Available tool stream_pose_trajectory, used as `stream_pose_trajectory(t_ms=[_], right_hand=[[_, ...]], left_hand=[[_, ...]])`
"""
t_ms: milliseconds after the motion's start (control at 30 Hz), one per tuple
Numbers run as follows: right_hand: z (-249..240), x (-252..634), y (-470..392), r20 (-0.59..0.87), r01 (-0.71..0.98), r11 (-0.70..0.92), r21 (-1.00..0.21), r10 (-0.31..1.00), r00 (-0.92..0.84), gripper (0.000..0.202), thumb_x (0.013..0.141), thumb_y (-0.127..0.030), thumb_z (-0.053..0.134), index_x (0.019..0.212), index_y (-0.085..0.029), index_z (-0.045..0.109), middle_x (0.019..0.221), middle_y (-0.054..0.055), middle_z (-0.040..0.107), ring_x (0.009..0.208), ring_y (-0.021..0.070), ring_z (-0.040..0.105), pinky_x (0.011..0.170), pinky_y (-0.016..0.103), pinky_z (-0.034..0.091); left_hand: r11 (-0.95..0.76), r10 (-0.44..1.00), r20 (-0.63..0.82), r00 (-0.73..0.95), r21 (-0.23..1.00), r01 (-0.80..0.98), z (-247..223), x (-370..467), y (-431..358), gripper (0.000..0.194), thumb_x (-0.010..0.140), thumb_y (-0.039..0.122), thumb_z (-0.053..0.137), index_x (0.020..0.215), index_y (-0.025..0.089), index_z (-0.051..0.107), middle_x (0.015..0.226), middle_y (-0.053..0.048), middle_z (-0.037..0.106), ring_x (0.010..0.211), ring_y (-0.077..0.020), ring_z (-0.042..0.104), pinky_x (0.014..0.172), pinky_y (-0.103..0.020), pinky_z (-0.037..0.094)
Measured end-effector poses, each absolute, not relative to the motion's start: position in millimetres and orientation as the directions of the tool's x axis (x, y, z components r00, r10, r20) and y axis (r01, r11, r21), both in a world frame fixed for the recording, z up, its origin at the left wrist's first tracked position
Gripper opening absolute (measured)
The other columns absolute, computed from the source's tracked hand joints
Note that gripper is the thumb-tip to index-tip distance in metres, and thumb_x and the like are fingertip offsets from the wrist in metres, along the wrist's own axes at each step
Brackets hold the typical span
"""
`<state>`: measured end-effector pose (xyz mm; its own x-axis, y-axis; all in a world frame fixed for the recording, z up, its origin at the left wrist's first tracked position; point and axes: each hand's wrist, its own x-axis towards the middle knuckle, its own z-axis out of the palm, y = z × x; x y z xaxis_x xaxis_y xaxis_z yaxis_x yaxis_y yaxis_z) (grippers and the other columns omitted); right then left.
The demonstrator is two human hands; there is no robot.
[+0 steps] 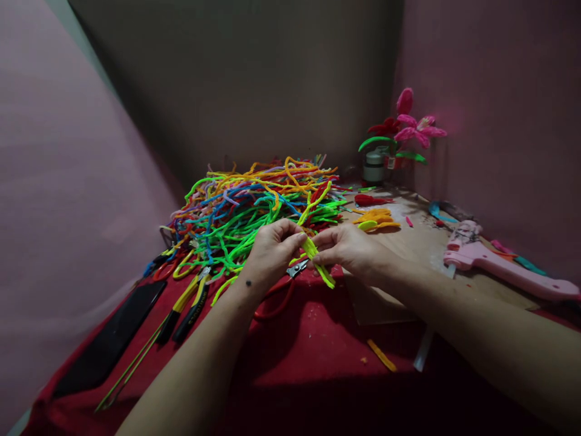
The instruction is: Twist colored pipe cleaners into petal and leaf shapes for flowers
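Between my two hands is a bundle of yellow pipe cleaners (325,274), its lower end sticking out below and loose ends rising above. My left hand (278,243) pinches it from the left with thumb and fingers. From the right, my right hand (344,248) grips the same bundle, fingertips close to those of the left. Just below the hands lie red-handled scissors (278,307), partly hidden by my left wrist. A big tangled heap of coloured pipe cleaners (245,209) rises right behind my hands.
Yellow-black pliers (193,306) and a black phone-like slab (111,336) lie at left on the red cloth (290,375). At right, a board (408,233) bears orange pipe-cleaner pieces (379,219) and a pink glue gun (503,266). Pink fuzzy flowers (420,128) stand at the back.
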<state>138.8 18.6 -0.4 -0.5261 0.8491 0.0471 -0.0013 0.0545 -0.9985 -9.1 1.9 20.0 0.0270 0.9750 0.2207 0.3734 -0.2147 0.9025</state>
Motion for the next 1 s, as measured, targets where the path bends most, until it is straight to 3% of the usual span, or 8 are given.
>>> stream_pose_trajectory(t_ms=[167,400,533,700,867,1000], right_hand=[[3.1,138.6,16.7,0.045,-0.012,0.044,-0.999,0.886,-0.462,0.021,0.057,-0.008,0.064,0.078,-0.01,0.065,0.054,-0.002,0.058,0.046,0.0077,0.048,0.047,0.022,0.038],[5.7,138.7,16.7,0.01,0.031,0.026,-0.999,0.897,-0.442,0.025,0.055,-0.003,0.062,0.078,-0.011,0.059,0.046,-0.005,0.054,0.04,0.0069,0.046,0.045,0.022,0.037],[4.6,138.7,16.0,0.014,-0.012,0.009,-1.0,0.893,-0.449,0.023,0.054,-0.004,0.064,0.075,-0.011,0.059,0.047,-0.004,0.055,0.041,0.0069,0.046,0.045,0.022,0.037],[6.9,141.6,15.0,-0.049,-0.122,-0.135,-0.983,0.842,-0.538,0.012,0.057,-0.008,0.063,0.069,-0.012,0.06,0.051,-0.002,0.058,0.044,0.0081,0.05,0.048,0.022,0.04],[7.7,143.8,15.8,-0.074,-0.131,-0.194,-0.972,0.785,-0.615,0.009,0.06,-0.016,0.063,0.068,-0.011,0.062,0.058,0.003,0.063,0.046,0.0112,0.054,0.048,0.025,0.042],[5.1,141.8,14.9,-0.1,-0.06,-0.18,-0.982,0.761,-0.642,0.014,0.065,-0.023,0.062,0.057,-0.012,0.059,0.05,0.003,0.06,0.04,0.0106,0.051,0.042,0.023,0.035]], left_hand=[[-0.25,0.957,0.289,-0.008,0.841,0.479,19.2,-9.5,3.0,0.011,0.069,0.024,0.06,0.065,0.014,0.056,0.055,0.004,0.051,0.048,-0.0066,0.044,0.046,-0.018,0.034],[-0.085,0.973,0.037,0.23,0.975,0.206,28.4,-12.7,-2.6,0.018,0.069,0.029,0.063,0.067,0.012,0.058,0.051,0.003,0.049,0.042,-0.0043,0.037,0.04,-0.017,0.027],[-0.109,0.981,0.072,0.181,0.973,0.204,26.5,-15.0,-0.5,0.018,0.067,0.028,0.066,0.064,0.012,0.058,0.048,0.004,0.047,0.041,-0.0043,0.037,0.041,-0.018,0.025],[-0.093,0.983,0.065,0.172,0.982,0.161,24.1,-16.9,2.9,0.02,0.066,0.031,0.067,0.063,0.013,0.058,0.047,0.003,0.048,0.04,-0.0049,0.037,0.04,-0.019,0.025],[-0.104,0.99,0.083,0.111,0.973,0.205,23.7,-16.1,3.7,0.024,0.065,0.033,0.066,0.058,0.013,0.054,0.042,0.005,0.044,0.036,-0.004,0.034,0.037,-0.018,0.023],[-0.114,0.989,0.089,0.116,0.965,0.237,22.7,-13.5,3.3,0.023,0.067,0.031,0.065,0.058,0.014,0.053,0.043,0.005,0.045,0.036,-0.0037,0.034,0.036,-0.016,0.024]])
